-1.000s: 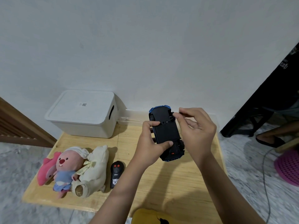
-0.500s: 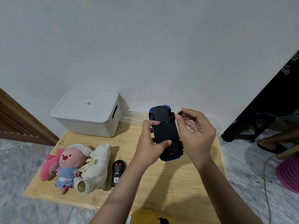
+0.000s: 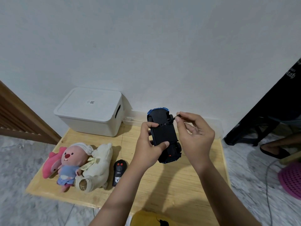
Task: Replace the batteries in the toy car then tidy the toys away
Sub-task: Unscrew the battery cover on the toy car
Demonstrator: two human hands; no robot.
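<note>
Just right of centre frame, the toy car (image 3: pixel 164 136) is held belly-up above the wooden table (image 3: pixel 162 185). The left hand (image 3: pixel 149 148) clamps its sides — thumb on the black underside — while the right hand (image 3: pixel 194 136) pinches a thin dark tool (image 3: pixel 172 120) onto the chassis. It looks like light, rigid, smooth plastic — best gripped across the body, clear of the wheels.

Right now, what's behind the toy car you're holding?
Behind the toy car, against the wall, lies a clear plastic container; its middle is covered by the car and both hands, left hand gripping, right hand pinching a small dark tool.
</note>
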